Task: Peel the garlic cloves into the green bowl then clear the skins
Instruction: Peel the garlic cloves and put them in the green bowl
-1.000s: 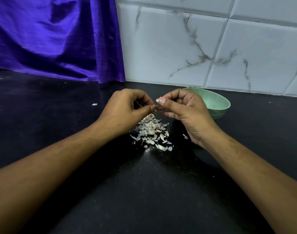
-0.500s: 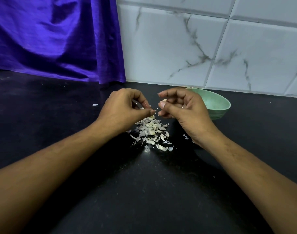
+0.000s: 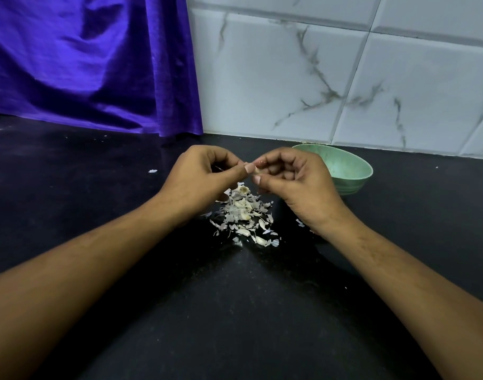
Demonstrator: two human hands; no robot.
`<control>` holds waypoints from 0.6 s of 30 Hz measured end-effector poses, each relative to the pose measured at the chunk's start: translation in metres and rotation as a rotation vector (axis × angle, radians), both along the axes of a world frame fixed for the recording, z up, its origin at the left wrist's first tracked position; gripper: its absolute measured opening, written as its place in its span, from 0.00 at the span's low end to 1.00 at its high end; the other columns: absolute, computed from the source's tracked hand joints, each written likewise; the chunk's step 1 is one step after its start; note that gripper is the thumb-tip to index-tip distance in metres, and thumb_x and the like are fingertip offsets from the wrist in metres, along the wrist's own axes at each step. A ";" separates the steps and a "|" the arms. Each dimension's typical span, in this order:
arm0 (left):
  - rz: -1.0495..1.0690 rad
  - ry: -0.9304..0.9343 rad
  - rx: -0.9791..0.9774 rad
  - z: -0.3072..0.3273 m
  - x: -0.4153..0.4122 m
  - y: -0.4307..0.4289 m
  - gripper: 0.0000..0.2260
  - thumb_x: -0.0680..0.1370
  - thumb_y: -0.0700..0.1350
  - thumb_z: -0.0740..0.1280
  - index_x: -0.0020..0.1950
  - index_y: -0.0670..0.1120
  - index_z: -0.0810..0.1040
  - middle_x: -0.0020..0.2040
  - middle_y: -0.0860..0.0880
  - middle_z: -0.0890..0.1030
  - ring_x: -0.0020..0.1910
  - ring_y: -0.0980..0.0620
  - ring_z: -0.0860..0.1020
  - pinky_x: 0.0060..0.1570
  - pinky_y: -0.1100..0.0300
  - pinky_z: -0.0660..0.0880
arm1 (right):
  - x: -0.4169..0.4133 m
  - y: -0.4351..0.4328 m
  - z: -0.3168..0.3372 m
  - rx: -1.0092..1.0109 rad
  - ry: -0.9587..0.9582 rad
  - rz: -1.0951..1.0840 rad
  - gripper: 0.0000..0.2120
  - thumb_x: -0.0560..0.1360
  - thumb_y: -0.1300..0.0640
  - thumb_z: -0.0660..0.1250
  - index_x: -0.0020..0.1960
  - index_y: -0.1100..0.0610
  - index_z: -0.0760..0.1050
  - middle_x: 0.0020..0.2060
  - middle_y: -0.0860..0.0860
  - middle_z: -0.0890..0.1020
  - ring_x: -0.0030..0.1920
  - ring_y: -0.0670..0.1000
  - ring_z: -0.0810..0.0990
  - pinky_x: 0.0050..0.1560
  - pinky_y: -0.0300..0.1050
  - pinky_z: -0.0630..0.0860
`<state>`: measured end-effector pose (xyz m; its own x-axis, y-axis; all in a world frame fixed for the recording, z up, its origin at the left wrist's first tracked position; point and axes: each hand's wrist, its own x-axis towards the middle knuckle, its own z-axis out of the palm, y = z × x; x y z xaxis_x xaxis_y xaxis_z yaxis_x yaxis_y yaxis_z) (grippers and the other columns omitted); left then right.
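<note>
The left hand and the right hand are meeting just above the counter, and both are curling their fingers in tight. Together they are pinching one small garlic clove between thumbs and fingertips, and it looks like they are picking the skin off it. Right under the hands, a pile of skins is lying on the counter, with some fatter pale bits in it that may be cloves waiting to be peeled. The green bowl is sitting to the far right, just behind the right hand, which is hiding part of it. No cloves are showing in the part I can see. So the peeling seems to be well under way but not done. The skins are all waiting to be cleared, and that job is not started yet.
</note>
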<state>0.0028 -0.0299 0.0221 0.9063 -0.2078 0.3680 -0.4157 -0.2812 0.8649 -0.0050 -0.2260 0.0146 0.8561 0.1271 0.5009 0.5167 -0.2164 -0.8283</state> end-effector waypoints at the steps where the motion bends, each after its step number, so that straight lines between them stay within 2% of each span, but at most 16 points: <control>1: -0.008 0.016 -0.009 0.001 0.000 0.000 0.08 0.77 0.50 0.76 0.47 0.46 0.87 0.42 0.45 0.86 0.40 0.51 0.83 0.37 0.59 0.80 | 0.000 -0.001 0.000 -0.010 0.000 -0.004 0.08 0.73 0.69 0.76 0.50 0.63 0.82 0.40 0.58 0.86 0.38 0.52 0.84 0.44 0.50 0.84; 5: -0.062 0.125 -0.091 0.002 -0.004 -0.002 0.04 0.77 0.44 0.76 0.47 0.44 0.87 0.45 0.39 0.85 0.40 0.53 0.81 0.36 0.58 0.80 | -0.001 -0.001 0.001 -0.026 -0.013 -0.016 0.06 0.72 0.69 0.76 0.48 0.64 0.82 0.40 0.59 0.86 0.39 0.56 0.85 0.45 0.56 0.84; 8: -0.064 0.159 -0.115 0.004 -0.004 -0.003 0.03 0.78 0.42 0.75 0.47 0.43 0.87 0.46 0.38 0.85 0.40 0.54 0.81 0.37 0.58 0.82 | -0.002 -0.001 0.001 -0.023 -0.022 -0.033 0.06 0.72 0.69 0.77 0.47 0.65 0.82 0.40 0.59 0.86 0.40 0.59 0.87 0.46 0.58 0.85; 12: -0.046 0.144 -0.098 0.004 -0.005 -0.003 0.03 0.78 0.43 0.75 0.47 0.43 0.87 0.44 0.41 0.86 0.39 0.55 0.82 0.39 0.54 0.83 | -0.002 0.000 0.002 -0.037 -0.034 -0.051 0.06 0.71 0.68 0.78 0.44 0.60 0.84 0.40 0.55 0.87 0.39 0.53 0.87 0.46 0.55 0.86; 18: -0.042 0.158 -0.053 0.006 -0.004 -0.003 0.04 0.78 0.43 0.75 0.47 0.43 0.87 0.44 0.41 0.87 0.40 0.54 0.83 0.41 0.53 0.82 | -0.001 -0.001 0.002 -0.060 -0.063 -0.071 0.08 0.70 0.66 0.79 0.41 0.54 0.84 0.39 0.55 0.87 0.40 0.56 0.87 0.47 0.56 0.86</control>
<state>-0.0013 -0.0328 0.0276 0.9446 -0.2305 0.2335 -0.2841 -0.2185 0.9336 -0.0063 -0.2269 0.0165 0.8310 0.0989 0.5474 0.5492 -0.3021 -0.7792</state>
